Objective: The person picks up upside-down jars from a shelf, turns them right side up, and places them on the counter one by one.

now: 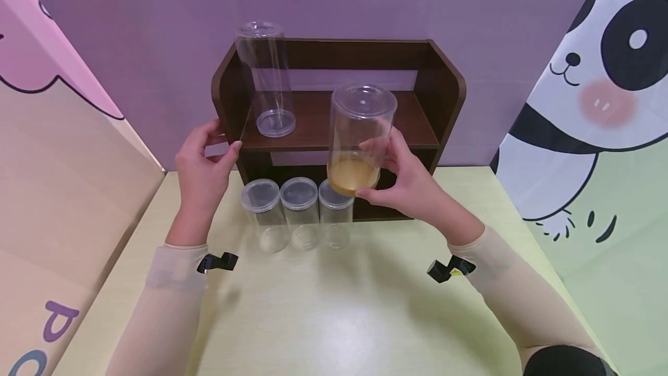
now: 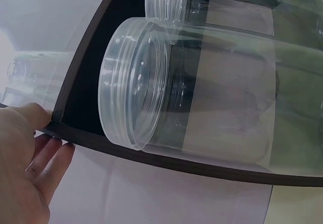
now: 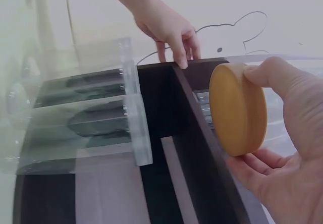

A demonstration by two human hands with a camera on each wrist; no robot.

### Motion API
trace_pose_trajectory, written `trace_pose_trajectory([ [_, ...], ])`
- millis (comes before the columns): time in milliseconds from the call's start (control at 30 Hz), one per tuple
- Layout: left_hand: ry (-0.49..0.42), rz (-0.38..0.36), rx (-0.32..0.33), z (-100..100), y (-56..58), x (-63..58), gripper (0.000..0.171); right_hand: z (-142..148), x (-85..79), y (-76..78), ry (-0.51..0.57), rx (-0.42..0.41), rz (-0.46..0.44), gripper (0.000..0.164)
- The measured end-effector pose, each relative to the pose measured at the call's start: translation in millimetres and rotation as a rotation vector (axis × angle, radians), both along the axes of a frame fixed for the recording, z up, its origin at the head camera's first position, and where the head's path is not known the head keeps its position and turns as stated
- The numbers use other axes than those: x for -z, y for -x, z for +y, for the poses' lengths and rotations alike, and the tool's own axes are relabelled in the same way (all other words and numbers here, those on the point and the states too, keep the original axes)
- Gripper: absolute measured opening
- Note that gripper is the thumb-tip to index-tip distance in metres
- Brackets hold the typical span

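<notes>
A clear plastic jar [image 1: 362,126] with a tan lid [image 3: 237,110] at its lower end is held by my right hand [image 1: 417,184], thumb and fingers on the lid in the right wrist view. It hangs in front of the dark brown shelf [image 1: 360,54], above the three shorter jars. My left hand [image 1: 203,170] grips the shelf's left side panel, thumb and fingers on either side of its edge in the left wrist view. A tall clear jar [image 1: 268,80] stands on the upper board, just right of that hand.
Three short clear jars [image 1: 261,213] with lids stand in a row on the pale table [image 1: 334,318], before the shelf's lower level. A purple cloth [image 1: 172,33] hangs behind. Printed cloths with a panda [image 1: 600,97] and a pink figure [image 1: 57,57] flank the table.
</notes>
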State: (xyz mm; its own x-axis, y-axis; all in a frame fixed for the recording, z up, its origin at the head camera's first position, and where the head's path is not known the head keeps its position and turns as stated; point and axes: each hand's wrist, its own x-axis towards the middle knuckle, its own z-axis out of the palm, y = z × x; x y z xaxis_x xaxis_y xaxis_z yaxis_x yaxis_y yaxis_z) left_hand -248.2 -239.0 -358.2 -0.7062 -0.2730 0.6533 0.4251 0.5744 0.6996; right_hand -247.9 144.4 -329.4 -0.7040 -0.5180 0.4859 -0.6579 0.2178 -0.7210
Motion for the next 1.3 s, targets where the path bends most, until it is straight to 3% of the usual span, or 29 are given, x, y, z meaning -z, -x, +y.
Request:
trace_pose_trajectory([
  [133,-0.036,0.032,-0.049,5,-2.8,0.3,0.045,2,10.5,-6.1,0.003,-0.04,-0.002,0.103],
  [267,-0.14,0.172,-0.063,19,-12.9,-10.6,0.043,0,19.9,-11.5,0.005,-0.086,-0.016,0.103],
  [367,-0.194,0.277,0.051,34,-22.4,-25.7,0.041,-3,26.7,-16.6,-0.006,-0.112,-0.044,0.105],
  [433,-0.192,0.284,0.2,45,-30.0,-34.8,0.047,-6,32.0,-19.8,-0.017,-0.13,-0.062,0.108],
  [567,-0.148,0.138,0.528,67,-44.3,-46.8,0.074,-12,40.9,-26.0,-0.048,-0.153,-0.096,0.112],
  [667,-0.061,0.003,0.661,82,-49.7,-51.1,0.09,-16,45.7,-29.2,-0.057,-0.164,-0.109,0.114],
  [800,0.068,-0.096,0.725,97,-50.9,-52.3,0.092,-18,49.8,-31.5,-0.068,-0.178,-0.096,0.118],
  [933,0.124,-0.147,0.735,103,-51.8,-50.9,0.083,-18,52.7,-32.4,-0.084,-0.183,-0.076,0.119],
  [1133,0.113,-0.195,0.752,108,-53.3,-49.3,0.079,-15,56.3,-33.0,-0.092,-0.186,-0.081,0.116],
  [1300,0.088,-0.193,0.758,109,-53.6,-48.8,0.076,-13,61.2,-31.7,-0.076,-0.196,-0.08,0.111],
])
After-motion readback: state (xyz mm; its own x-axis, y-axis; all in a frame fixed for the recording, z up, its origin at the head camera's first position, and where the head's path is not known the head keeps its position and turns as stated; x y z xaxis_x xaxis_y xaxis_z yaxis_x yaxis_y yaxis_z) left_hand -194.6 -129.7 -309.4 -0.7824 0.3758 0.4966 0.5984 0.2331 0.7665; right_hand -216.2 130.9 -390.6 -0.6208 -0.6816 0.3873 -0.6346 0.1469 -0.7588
